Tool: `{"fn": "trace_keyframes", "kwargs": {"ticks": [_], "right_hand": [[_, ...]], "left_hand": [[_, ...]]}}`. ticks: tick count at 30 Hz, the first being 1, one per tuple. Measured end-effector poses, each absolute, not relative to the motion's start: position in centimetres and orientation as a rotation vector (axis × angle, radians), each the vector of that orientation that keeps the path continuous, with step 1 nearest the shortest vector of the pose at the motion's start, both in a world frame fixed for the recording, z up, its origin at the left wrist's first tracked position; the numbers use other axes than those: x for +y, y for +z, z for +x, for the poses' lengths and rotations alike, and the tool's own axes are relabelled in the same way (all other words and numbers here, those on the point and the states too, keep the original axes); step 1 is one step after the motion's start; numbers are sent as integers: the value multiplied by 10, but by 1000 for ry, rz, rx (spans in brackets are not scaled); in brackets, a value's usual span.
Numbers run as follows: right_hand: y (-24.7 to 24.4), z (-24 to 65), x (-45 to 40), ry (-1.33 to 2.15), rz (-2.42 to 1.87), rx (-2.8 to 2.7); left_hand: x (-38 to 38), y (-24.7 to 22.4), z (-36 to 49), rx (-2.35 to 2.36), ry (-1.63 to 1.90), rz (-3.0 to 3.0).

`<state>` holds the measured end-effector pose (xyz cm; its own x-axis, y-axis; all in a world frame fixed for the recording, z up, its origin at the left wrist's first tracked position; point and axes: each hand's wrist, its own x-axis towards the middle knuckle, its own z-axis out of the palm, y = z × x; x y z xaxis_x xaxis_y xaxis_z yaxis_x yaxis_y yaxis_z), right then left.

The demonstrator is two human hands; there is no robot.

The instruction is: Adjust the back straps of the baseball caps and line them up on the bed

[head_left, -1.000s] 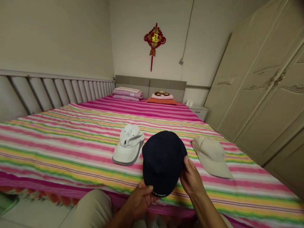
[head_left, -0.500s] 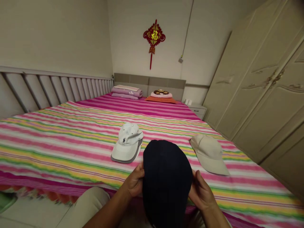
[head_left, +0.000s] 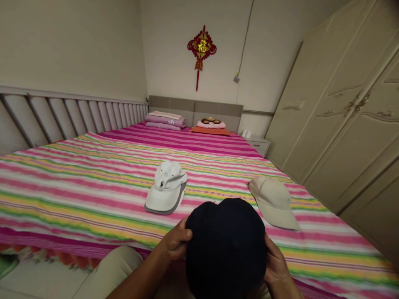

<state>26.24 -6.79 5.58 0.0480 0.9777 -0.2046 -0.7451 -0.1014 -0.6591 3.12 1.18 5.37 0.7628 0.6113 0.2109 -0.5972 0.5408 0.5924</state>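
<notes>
1. Left hand (head_left: 177,243): closed on the left side of a dark navy cap (head_left: 227,249); thumb lies on the fabric, other fingers mostly hidden.
2. Right hand (head_left: 276,263): holds the opposite side of the same cap; thumb at the edge, remaining fingers partly concealed by the crown.
3. Navy cap sits between the two hands, rounded crown facing the viewer, at the near side of the bed. Its lower part runs to the bottom of view; brim position cannot be told.
4. White baseball cap (head_left: 166,187), small dark horse-rider logo on its front: beyond the left hand, brim toward the wearer, lying on a multicoloured striped bedsheet (head_left: 77,182).
5. Beige baseball cap (head_left: 272,199): beyond the right hand, on the same sheet, brim pointing near and rightward.
6. Trouser leg (head_left: 120,265), light-coloured: left of the left forearm, at the bed's edge.
7. Far beyond both hands: folded purple quilt (head_left: 165,121) and grey headboard (head_left: 181,106). Well to the right of the right hand: cream wardrobe (head_left: 336,104).
</notes>
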Motion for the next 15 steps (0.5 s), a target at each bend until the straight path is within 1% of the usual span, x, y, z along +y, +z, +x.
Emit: {"fn": "trace_keyframes", "kwargs": {"ticks": [3, 6, 11, 15], "right_hand": [[55, 262, -71, 1635, -750, -418], [53, 261, -72, 1673, -748, -420], [47, 263, -76, 1525, -782, -373], [55, 262, -85, 1434, -799, -527]], "left_hand": [[12, 52, 32, 24, 716, 690], [11, 54, 33, 19, 731, 702], [8, 59, 33, 5, 755, 700], [7, 70, 32, 12, 744, 694]]}}
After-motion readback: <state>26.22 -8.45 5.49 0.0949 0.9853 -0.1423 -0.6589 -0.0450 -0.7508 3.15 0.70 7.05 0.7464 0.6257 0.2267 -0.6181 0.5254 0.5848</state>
